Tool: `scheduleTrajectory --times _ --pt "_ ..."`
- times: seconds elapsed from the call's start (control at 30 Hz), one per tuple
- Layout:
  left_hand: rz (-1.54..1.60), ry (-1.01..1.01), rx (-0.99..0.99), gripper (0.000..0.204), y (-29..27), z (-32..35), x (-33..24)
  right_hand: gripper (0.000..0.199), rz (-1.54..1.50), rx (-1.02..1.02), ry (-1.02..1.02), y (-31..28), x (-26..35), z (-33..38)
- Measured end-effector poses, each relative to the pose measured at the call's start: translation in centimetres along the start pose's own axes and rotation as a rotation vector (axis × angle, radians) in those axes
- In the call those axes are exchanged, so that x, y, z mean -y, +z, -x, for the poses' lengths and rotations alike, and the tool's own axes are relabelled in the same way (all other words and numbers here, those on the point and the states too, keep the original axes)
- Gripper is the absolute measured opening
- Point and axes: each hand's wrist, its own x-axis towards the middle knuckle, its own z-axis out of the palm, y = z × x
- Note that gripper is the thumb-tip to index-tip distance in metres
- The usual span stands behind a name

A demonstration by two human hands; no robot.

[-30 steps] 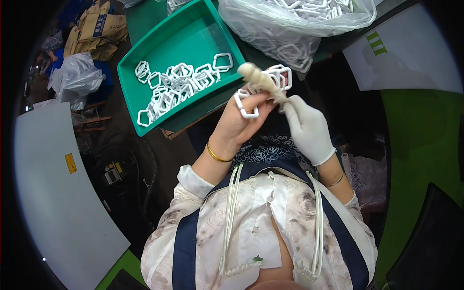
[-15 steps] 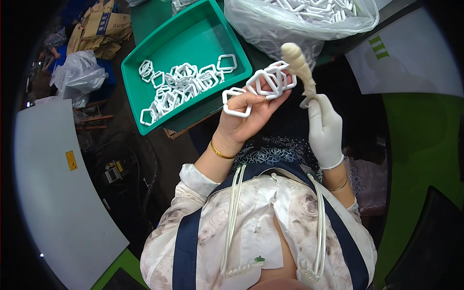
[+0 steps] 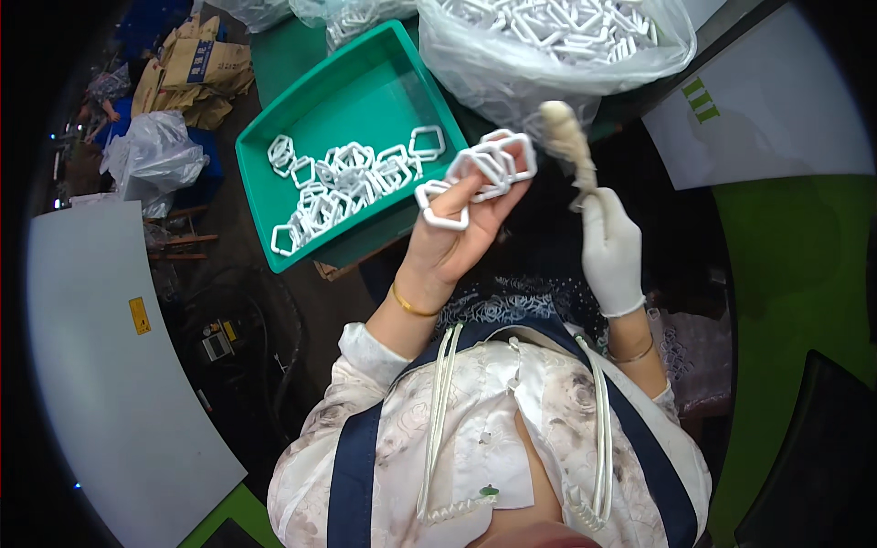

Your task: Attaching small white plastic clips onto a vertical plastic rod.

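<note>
A seated person in a floral top and dark apron straps works over a dark, cluttered bench, seen from above. The bare left hand (image 3: 457, 233), palm up with fingers partly curled, holds a fan of white plastic rings (image 3: 480, 173) just beyond the near right corner of a green tray (image 3: 365, 82). More white rings lie loose in the tray's middle, which sits tilted on the far left part of the bench. The gloved right hand (image 3: 610, 251) is closed around the handle of a pale, fluffy brush (image 3: 566, 137), held upright just right of the rings and apart from them. Beyond both hands, at the far edge, a clear plastic bag (image 3: 557, 55) bulges with many more white pieces. A white sheet (image 3: 776, 110) lies at far right over a green surface. On the left, past the bench, the floor holds a knotted clear bag (image 3: 151, 160), brown sacks (image 3: 196, 78), dark cables and a large pale grey panel (image 3: 100, 384).
</note>
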Motion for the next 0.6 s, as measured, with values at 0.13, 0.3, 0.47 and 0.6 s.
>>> scheduleTrajectory --times 0.13,0.3,0.47,0.6 --pt "-0.464 0.591 -0.063 0.046 6.0 -2.1 -6.0 0.023 -0.072 -0.187 0.012 -2.1 -0.8 0.2" --pt "-0.988 1.23 0.063 0.031 14.8 -9.7 -9.7 0.024 -0.122 -0.274 0.008 -2.6 -1.9 0.2" --pt "-1.82 1.227 0.311 0.067 8.3 -19.1 -11.3 0.026 -0.142 -0.253 0.003 -1.8 -0.8 0.5" --pt "-1.914 1.29 0.353 0.069 7.8 -17.3 -11.9 0.026 -0.071 -0.273 0.013 -2.6 -2.2 1.1"
